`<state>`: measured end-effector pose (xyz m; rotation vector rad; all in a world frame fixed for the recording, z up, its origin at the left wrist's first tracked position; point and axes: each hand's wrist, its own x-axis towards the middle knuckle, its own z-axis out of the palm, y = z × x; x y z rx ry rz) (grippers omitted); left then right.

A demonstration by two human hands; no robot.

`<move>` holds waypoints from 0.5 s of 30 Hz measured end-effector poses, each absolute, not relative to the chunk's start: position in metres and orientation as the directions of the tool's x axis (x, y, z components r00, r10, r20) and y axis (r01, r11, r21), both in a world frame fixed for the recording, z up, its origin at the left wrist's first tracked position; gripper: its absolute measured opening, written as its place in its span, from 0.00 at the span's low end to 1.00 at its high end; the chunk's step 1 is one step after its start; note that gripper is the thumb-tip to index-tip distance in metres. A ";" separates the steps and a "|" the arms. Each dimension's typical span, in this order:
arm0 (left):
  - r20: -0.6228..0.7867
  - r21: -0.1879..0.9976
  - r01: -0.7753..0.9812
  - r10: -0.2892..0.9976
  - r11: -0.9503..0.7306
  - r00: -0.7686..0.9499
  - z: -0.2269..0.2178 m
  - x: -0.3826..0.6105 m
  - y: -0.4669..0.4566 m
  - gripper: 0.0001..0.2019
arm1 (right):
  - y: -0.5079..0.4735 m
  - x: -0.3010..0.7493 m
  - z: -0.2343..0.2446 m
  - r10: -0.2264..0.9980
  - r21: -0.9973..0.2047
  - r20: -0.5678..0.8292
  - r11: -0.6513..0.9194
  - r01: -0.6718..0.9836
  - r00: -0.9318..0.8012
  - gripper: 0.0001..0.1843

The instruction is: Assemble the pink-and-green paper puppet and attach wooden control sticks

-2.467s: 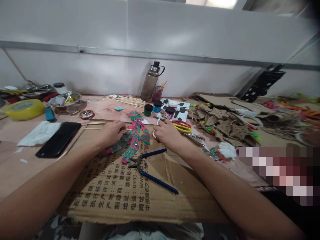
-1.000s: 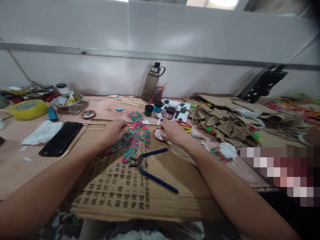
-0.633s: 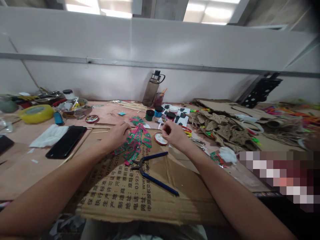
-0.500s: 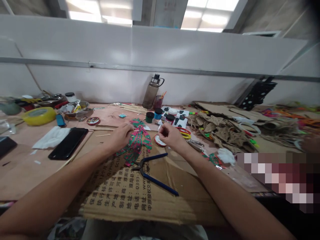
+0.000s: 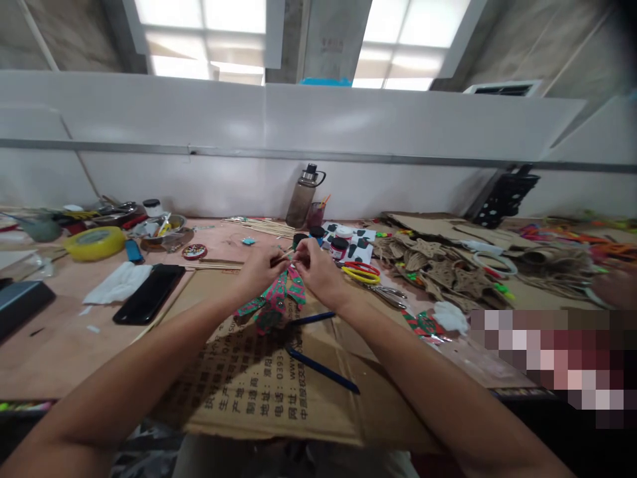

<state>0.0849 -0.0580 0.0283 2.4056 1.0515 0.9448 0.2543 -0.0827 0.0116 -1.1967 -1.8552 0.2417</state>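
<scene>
An ornament of pink and green patterned pieces (image 5: 279,300), dotted with small shiny beads, hangs under my hands above the cardboard sheet (image 5: 239,405). My left hand (image 5: 263,271) is closed at its top, with a thin pale stick showing near the fingertips. My right hand (image 5: 321,271) meets it, thumb and fingers pinched together; whatever is between them is too small to make out. Blue-handled pliers (image 5: 323,372) lie open on the cardboard below, their jaws hidden behind the ornament.
Scissors with red and yellow handles (image 5: 362,272) and metal pliers (image 5: 391,295) lie to the right, near brown cut pieces (image 5: 448,265). Paint jars (image 5: 340,248) and a bottle (image 5: 301,199) stand behind. Left are a phone (image 5: 149,293) and a tape roll (image 5: 94,243). Another person's hand (image 5: 614,289) is far right.
My hands have come together, the right one moving left to the left one's fingertips. The ornament has been lifted and now covers the pliers' jaws. The view has tilted up slightly.
</scene>
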 end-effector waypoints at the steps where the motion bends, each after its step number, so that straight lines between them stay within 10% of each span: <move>1: 0.428 0.574 0.503 0.760 -0.646 0.489 0.027 0.086 -0.056 0.13 | -0.083 0.253 0.010 0.793 -0.536 0.591 0.523 0.663 -0.147 0.09; 15: 0.285 0.823 0.266 0.771 -0.502 0.570 0.014 0.096 -0.049 0.18 | -0.090 0.272 -0.006 0.670 -0.340 0.708 0.599 0.725 -0.222 0.10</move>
